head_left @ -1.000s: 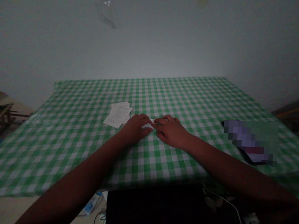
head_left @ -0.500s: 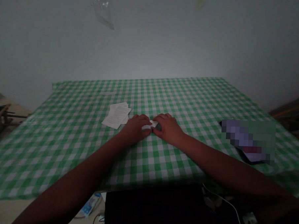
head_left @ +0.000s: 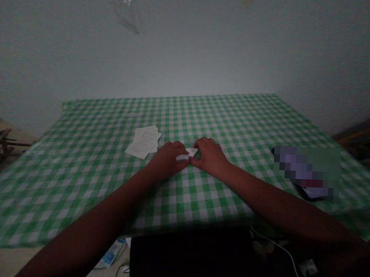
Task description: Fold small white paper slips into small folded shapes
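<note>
My left hand and my right hand meet near the middle of the table, fingers curled. Between their fingertips is a small folded piece of white paper, pinched by both hands and partly hidden by them. To the left of my left hand, a loose stack of printed white sheets lies on the green-and-white gingham tablecloth, close to my left hand but apart from it.
A dark flat object lies at the table's right, mostly under a blurred patch. Below the near edge are a dark box, a white cable and a blue-and-white packet. Wooden items stand at the left.
My right hand has drawn in from a flatter pose, its fingers now arched higher. The small white paper sits tighter between both hands and looks slightly raised.
</note>
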`<state>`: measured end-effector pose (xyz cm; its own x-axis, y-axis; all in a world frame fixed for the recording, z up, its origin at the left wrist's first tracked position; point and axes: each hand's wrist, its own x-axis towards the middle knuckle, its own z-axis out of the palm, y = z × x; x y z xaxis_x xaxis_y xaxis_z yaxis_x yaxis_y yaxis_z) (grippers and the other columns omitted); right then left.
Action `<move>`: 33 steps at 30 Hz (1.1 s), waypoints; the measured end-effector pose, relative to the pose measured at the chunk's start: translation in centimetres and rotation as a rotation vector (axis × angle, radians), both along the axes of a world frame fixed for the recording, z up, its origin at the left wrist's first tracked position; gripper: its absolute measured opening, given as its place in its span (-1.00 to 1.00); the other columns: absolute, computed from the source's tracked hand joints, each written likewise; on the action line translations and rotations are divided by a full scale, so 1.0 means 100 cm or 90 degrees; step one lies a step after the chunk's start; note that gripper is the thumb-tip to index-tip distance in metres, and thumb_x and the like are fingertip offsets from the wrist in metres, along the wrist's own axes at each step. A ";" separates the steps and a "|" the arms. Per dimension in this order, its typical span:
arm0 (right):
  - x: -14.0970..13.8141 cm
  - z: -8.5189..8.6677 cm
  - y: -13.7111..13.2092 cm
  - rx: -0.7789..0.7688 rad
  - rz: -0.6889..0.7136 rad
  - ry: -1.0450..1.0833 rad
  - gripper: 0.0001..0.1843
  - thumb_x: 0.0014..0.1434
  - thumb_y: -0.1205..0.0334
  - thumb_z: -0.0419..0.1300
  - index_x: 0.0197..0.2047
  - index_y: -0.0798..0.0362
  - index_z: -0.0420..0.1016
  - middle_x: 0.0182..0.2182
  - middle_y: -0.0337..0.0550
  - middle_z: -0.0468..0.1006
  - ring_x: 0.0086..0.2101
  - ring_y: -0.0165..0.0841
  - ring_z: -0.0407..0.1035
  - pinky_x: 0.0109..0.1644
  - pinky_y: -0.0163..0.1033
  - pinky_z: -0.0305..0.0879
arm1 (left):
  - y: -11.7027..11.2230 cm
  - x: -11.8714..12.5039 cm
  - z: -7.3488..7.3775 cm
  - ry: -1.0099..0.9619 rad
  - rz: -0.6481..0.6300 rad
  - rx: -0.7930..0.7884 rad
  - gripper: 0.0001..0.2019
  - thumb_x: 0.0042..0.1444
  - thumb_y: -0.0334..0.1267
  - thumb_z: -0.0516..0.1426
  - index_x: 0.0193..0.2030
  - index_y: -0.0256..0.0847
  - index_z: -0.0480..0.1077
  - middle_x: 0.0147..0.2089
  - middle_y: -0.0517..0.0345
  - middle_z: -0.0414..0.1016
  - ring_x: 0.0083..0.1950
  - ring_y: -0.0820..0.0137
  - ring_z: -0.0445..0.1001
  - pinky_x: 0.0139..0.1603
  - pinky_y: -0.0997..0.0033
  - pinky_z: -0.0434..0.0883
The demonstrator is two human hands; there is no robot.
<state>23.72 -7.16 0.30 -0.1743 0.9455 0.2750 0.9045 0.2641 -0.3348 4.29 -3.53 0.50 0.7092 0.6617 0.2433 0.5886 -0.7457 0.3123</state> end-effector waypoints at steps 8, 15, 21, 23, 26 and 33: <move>0.013 -0.002 0.013 0.019 -0.098 -0.015 -0.82 0.10 0.18 0.22 -0.22 0.01 0.36 -0.17 -0.05 0.50 -0.12 -0.12 0.33 -0.20 -0.09 0.19 | -0.001 -0.001 0.000 0.011 0.017 -0.009 -0.76 0.18 -0.13 0.21 -0.05 -0.11 0.52 0.03 0.12 0.49 0.01 0.25 0.42 0.15 0.14 0.32; 0.021 -0.004 0.015 0.036 -0.045 0.054 -0.84 0.10 0.24 0.19 -0.21 0.00 0.35 -0.17 -0.07 0.49 -0.11 -0.15 0.32 -0.15 -0.10 0.21 | -0.001 -0.002 -0.001 0.001 0.001 0.007 -0.77 0.20 -0.14 0.20 -0.04 -0.11 0.53 0.04 0.09 0.48 0.03 0.25 0.43 0.16 0.13 0.32; 0.012 -0.001 0.000 0.019 0.072 0.023 -0.73 0.07 0.16 0.26 -0.16 0.01 0.38 -0.14 -0.08 0.47 -0.09 -0.15 0.29 -0.12 -0.10 0.20 | -0.002 -0.003 -0.004 0.002 0.008 0.006 -0.76 0.21 -0.15 0.18 -0.02 -0.08 0.53 0.05 0.09 0.47 0.01 0.24 0.41 0.12 0.14 0.34; 0.008 0.000 -0.004 0.011 0.078 0.022 -0.72 0.05 0.15 0.28 -0.16 0.00 0.37 -0.14 -0.09 0.46 -0.09 -0.15 0.29 -0.13 -0.11 0.20 | -0.001 -0.003 -0.006 -0.003 0.004 0.013 -0.76 0.22 -0.14 0.18 -0.01 -0.08 0.53 0.05 0.10 0.47 0.01 0.25 0.41 0.13 0.14 0.32; 0.005 0.000 -0.004 0.011 0.053 0.029 -0.72 0.04 0.13 0.29 -0.20 -0.01 0.36 -0.15 -0.10 0.46 -0.09 -0.15 0.29 -0.15 -0.12 0.19 | -0.001 -0.003 -0.007 -0.002 -0.003 0.016 -0.75 0.22 -0.14 0.17 -0.01 -0.10 0.52 0.06 0.09 0.47 0.02 0.25 0.41 0.13 0.14 0.32; 0.013 -0.004 0.015 0.002 -0.093 0.029 -0.73 0.01 0.09 0.30 -0.26 -0.02 0.33 -0.14 -0.08 0.45 -0.10 -0.10 0.29 -0.19 -0.07 0.20 | -0.002 -0.002 -0.002 0.014 0.004 0.004 -0.76 0.21 -0.15 0.18 -0.02 -0.11 0.53 0.06 0.10 0.47 0.00 0.24 0.40 0.13 0.12 0.32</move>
